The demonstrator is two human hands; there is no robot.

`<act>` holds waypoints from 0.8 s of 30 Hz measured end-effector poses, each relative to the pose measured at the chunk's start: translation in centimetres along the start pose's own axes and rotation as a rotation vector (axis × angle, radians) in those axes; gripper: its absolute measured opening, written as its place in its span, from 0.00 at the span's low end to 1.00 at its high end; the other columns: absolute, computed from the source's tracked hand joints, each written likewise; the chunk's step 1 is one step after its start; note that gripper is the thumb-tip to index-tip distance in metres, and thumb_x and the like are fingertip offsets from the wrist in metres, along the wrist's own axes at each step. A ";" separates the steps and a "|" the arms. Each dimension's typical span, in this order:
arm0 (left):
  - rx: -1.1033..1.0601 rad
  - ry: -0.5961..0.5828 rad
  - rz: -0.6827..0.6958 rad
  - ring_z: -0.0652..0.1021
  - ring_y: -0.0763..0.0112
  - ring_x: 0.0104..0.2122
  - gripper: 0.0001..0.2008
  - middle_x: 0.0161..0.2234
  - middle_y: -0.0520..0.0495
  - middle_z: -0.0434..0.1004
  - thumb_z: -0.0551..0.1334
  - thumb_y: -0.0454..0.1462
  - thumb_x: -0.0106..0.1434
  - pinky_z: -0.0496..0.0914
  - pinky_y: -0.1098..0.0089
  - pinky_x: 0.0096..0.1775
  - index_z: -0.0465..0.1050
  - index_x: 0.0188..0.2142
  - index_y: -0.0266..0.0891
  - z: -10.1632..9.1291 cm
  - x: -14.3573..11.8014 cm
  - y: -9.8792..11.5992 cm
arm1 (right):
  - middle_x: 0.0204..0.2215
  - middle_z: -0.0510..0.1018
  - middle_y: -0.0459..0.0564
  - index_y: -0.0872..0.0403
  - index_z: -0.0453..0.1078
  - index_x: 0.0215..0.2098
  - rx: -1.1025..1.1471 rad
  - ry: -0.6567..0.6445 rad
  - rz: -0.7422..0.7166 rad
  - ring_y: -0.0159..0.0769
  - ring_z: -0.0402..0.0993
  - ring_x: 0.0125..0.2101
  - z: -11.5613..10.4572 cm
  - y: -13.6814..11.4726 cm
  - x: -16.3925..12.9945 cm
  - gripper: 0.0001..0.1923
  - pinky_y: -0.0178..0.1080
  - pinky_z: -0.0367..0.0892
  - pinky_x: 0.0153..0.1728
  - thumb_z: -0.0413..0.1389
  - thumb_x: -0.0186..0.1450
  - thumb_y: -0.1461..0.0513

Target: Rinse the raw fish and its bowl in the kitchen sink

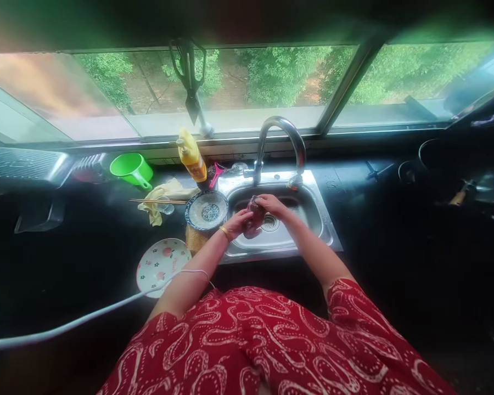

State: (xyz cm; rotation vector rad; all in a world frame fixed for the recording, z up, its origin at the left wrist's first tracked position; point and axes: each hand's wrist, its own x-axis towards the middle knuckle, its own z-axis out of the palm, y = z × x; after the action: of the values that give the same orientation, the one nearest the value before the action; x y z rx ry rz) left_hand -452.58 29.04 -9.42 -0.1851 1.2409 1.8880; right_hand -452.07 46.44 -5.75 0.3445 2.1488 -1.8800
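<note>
Over the left half of the steel sink (325, 233), my two hands meet on a small dark reddish-brown item (255, 211). It may be a scrubber or a small cup; its kind is not clear. My left hand (237, 223) grips its near left side, and a bracelet circles that wrist. From the upper right my right hand (270, 204) closes its fingers on the top of it. A blue-and-white patterned bowl (209, 211) stands just left of the sink, beside my left hand. The curved faucet (282, 122) rises behind my hands.
A white peach-print plate (160, 263) lies near my left forearm, with a white cable (86, 318) crossing it. Farther back are a yellow bottle (192, 159), a pink-handled tool (216, 174), a green dipper (132, 167), a cloth (168, 192) and chopsticks (148, 201).
</note>
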 end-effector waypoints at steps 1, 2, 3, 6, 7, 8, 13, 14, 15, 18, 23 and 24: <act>0.004 -0.011 -0.009 0.78 0.70 0.31 0.17 0.32 0.48 0.78 0.75 0.36 0.51 0.73 0.69 0.37 0.74 0.38 0.35 -0.1 -0.1 -0.1 | 0.32 0.81 0.49 0.59 0.76 0.34 -0.045 -0.008 -0.005 0.31 0.73 0.32 0.3 -0.1 0.2 0.09 0.31 0.68 0.36 0.53 0.62 0.65; -0.003 -0.020 -0.016 0.78 0.69 0.32 0.17 0.33 0.47 0.79 0.74 0.36 0.51 0.74 0.68 0.38 0.75 0.39 0.35 -0.3 -0.2 -0.2 | 0.34 0.81 0.49 0.59 0.76 0.35 -0.083 -0.016 -0.005 0.31 0.73 0.33 0.6 -0.1 0.4 0.09 0.31 0.68 0.38 0.54 0.61 0.66; -0.013 -0.021 -0.021 0.79 0.68 0.33 0.16 0.33 0.46 0.79 0.73 0.35 0.51 0.74 0.67 0.39 0.75 0.39 0.35 -0.5 -0.3 -0.4 | 0.35 0.81 0.49 0.59 0.76 0.37 -0.117 -0.021 -0.001 0.31 0.73 0.34 1.0 -0.2 0.6 0.10 0.31 0.68 0.39 0.54 0.61 0.67; -0.064 0.024 -0.036 0.80 0.66 0.35 0.12 0.34 0.44 0.80 0.70 0.34 0.54 0.75 0.65 0.44 0.76 0.38 0.34 -1.5 -0.9 -1.2 | 0.36 0.81 0.49 0.59 0.76 0.39 -0.211 -0.039 0.031 0.31 0.73 0.34 2.4 -0.1 1.1 0.11 0.31 0.67 0.38 0.54 0.62 0.68; -0.103 0.049 -0.043 0.80 0.66 0.35 0.10 0.34 0.44 0.81 0.69 0.34 0.55 0.75 0.64 0.45 0.76 0.37 0.34 -1.8 -1.2 -1.6 | 0.36 0.81 0.48 0.58 0.77 0.40 -0.235 -0.060 0.042 0.30 0.72 0.34 2.8 0.0 1.3 0.10 0.31 0.66 0.36 0.55 0.63 0.68; -0.151 0.077 -0.049 0.80 0.66 0.35 0.08 0.34 0.44 0.81 0.67 0.33 0.55 0.75 0.65 0.46 0.76 0.37 0.34 -2.3 -1.5 -2.1 | 0.36 0.80 0.48 0.58 0.77 0.40 -0.256 -0.076 0.049 0.30 0.72 0.33 3.3 0.1 1.7 0.09 0.31 0.65 0.35 0.55 0.64 0.66; -0.357 0.153 -0.091 0.81 0.63 0.36 0.05 0.35 0.43 0.82 0.62 0.33 0.59 0.77 0.59 0.47 0.76 0.36 0.37 -4.3 -3.2 -5.1 | 0.28 0.77 0.49 0.59 0.73 0.31 -0.323 -0.018 0.094 0.30 0.70 0.28 6.5 1.0 4.8 0.14 0.31 0.62 0.30 0.57 0.69 0.56; -0.382 0.165 -0.095 0.82 0.63 0.36 0.05 0.35 0.43 0.82 0.62 0.33 0.60 0.77 0.59 0.47 0.76 0.36 0.37 -4.7 -3.3 -5.6 | 0.26 0.77 0.49 0.59 0.72 0.30 -0.287 -0.043 0.168 0.31 0.71 0.26 7.4 1.1 5.6 0.14 0.31 0.63 0.30 0.58 0.69 0.56; -0.401 0.182 -0.091 0.82 0.63 0.35 0.05 0.35 0.43 0.82 0.61 0.33 0.60 0.77 0.59 0.46 0.76 0.36 0.37 -5.0 -3.5 -6.1 | 0.25 0.76 0.49 0.59 0.71 0.31 -0.230 -0.090 0.261 0.31 0.72 0.25 8.5 1.2 6.3 0.15 0.32 0.63 0.28 0.57 0.70 0.56; -0.429 0.267 -0.051 0.81 0.65 0.33 0.05 0.33 0.44 0.82 0.63 0.33 0.60 0.78 0.63 0.43 0.76 0.37 0.36 -5.7 -3.4 -7.1 | 0.20 0.73 0.50 0.59 0.68 0.29 -0.102 -0.208 0.458 0.33 0.72 0.20 11.7 1.5 8.0 0.14 0.32 0.64 0.24 0.54 0.71 0.60; -0.445 0.319 -0.014 0.81 0.65 0.34 0.08 0.35 0.41 0.82 0.64 0.32 0.59 0.78 0.63 0.45 0.76 0.39 0.33 -6.4 -3.3 -7.2 | 0.16 0.70 0.48 0.59 0.65 0.25 -0.149 -0.143 0.423 0.31 0.68 0.17 12.8 1.9 8.5 0.11 0.32 0.66 0.22 0.51 0.65 0.73; -0.446 0.316 -0.011 0.81 0.65 0.34 0.08 0.35 0.41 0.82 0.64 0.32 0.59 0.78 0.63 0.45 0.76 0.39 0.33 -6.3 -3.3 -7.1 | 0.17 0.70 0.48 0.59 0.65 0.25 -0.156 -0.114 0.402 0.31 0.68 0.18 11.9 2.0 8.2 0.10 0.33 0.67 0.23 0.51 0.64 0.73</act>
State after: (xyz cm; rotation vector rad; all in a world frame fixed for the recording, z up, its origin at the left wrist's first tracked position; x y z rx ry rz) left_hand -447.35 23.08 -15.69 -0.7493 0.9914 2.1619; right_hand -458.55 34.90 -12.01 0.5721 1.9585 -1.4658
